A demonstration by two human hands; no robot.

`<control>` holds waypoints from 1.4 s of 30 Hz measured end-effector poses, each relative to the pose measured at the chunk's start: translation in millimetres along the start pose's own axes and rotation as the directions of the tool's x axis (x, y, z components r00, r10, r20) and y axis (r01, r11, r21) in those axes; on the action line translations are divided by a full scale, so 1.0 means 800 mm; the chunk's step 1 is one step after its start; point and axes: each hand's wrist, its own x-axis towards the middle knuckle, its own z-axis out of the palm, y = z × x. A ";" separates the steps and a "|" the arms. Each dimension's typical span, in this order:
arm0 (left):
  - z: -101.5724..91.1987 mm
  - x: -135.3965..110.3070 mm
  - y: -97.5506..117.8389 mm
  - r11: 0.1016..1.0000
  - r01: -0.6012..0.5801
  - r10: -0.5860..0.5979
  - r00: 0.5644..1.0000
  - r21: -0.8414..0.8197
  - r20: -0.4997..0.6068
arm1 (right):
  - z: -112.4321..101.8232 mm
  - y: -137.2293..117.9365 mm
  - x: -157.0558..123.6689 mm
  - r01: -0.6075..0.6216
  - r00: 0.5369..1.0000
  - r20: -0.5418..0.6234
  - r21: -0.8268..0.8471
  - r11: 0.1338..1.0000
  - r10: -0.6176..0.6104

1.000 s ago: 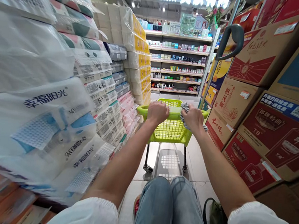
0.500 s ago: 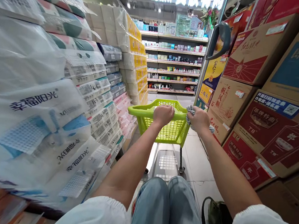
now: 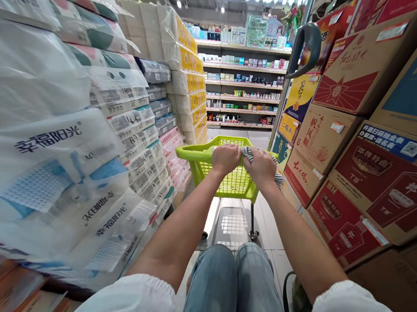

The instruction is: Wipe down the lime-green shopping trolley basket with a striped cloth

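Observation:
A lime-green shopping cart [image 3: 195,163] stands on the tiled aisle floor ahead of me. My left hand [image 3: 225,159] is closed round the near rim of its basket. Just to its right my right hand [image 3: 260,167] also grips the rim, with a striped cloth [image 3: 248,152] bunched under its fingers and trailing off to the right. Both arms reach forward from white sleeves over my blue jeans.
Stacked plastic-wrapped tissue packs [image 3: 62,157] wall the left side. Piled cardboard cartons [image 3: 352,139] line the right, beside a metal post carrying a grey handle [image 3: 305,48]. Stocked shelves [image 3: 243,86] close the far end of the aisle. A dark bag [image 3: 294,303] hangs by my right hip.
The cart has shifted left and slightly nearer the tissue stack. My right hand slid left along the rim until it sits beside my left hand.

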 end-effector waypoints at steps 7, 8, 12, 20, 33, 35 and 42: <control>0.000 -0.001 0.000 0.999 0.030 -0.030 0.999 -0.029 -0.014 | -0.022 0.074 0.019 -0.171 0.985 -0.002 -0.044 0.984 0.171; 0.000 0.000 0.002 0.999 0.036 -0.036 0.999 -0.028 -0.015 | -0.023 0.075 0.020 -0.181 0.984 -0.005 -0.052 0.982 0.181; -0.002 0.001 0.011 0.998 0.061 -0.061 0.998 -0.005 -0.007 | -0.021 0.039 0.014 -0.093 0.995 0.027 -0.068 0.993 0.095; -0.003 -0.001 0.000 0.999 0.034 -0.034 0.999 -0.001 -0.015 | -0.019 0.008 0.008 0.026 0.998 0.053 -0.058 0.998 -0.023; 0.009 0.008 -0.020 0.999 0.032 -0.032 0.999 -0.002 -0.037 | -0.028 0.071 0.034 -0.041 0.992 0.115 -0.020 0.999 0.043; 0.009 0.011 -0.024 1.000 0.017 -0.017 0.999 0.007 -0.034 | -0.024 0.063 0.031 -0.026 0.995 0.100 -0.032 0.999 0.030; 0.006 0.011 0.015 0.988 -0.128 0.125 0.991 -0.082 -0.048 | -0.019 0.067 0.026 0.032 0.995 0.084 0.241 0.970 -0.054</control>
